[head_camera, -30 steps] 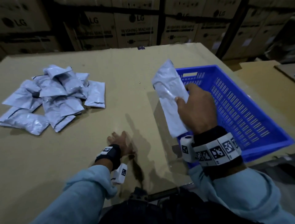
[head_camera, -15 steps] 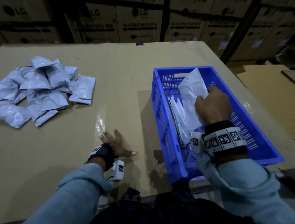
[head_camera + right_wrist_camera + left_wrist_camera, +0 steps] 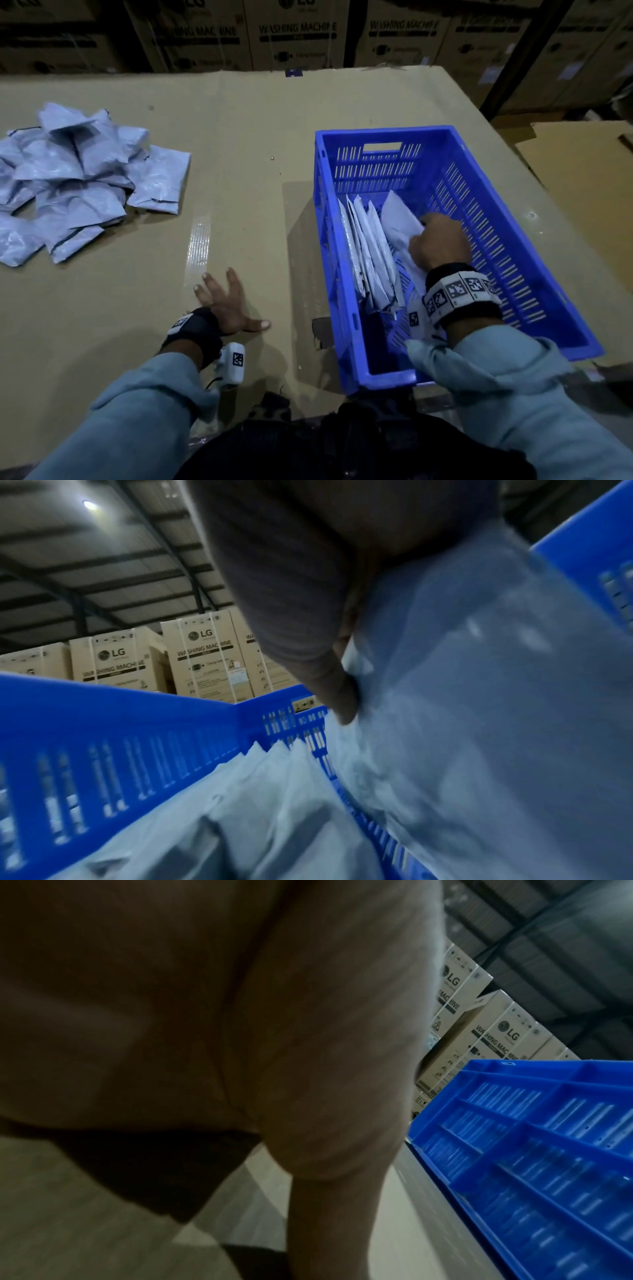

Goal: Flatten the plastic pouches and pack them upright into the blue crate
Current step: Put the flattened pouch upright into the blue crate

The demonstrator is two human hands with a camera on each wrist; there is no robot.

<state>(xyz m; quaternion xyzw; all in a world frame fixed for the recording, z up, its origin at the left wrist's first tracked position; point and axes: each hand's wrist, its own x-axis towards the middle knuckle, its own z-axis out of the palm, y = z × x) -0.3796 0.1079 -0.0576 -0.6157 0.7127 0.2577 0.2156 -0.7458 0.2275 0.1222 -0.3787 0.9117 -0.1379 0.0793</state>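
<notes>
The right hand (image 3: 440, 241) has sunk deeper into the crate (image 3: 493, 192) since half a second ago, fingers curled round a pouch (image 3: 399, 219) now low beside the upright row (image 3: 368, 253). The left hand (image 3: 227, 305) stays spread flat on the bench (image 3: 239, 137), left of the crate; the loose pile (image 3: 75, 178) is unchanged.

The blue crate (image 3: 394, 137) is hard moulded plastic with slotted walls and a slight sheen. Inside it, the pouches (image 3: 368, 253) are thin, crinkled, faintly glossy silver-grey film, as is the heap (image 3: 78, 178) left of the crate. Under the crate, the tabletop (image 3: 239, 137) is matt brown cardboard with one shiny tape strip (image 3: 198, 240).
</notes>
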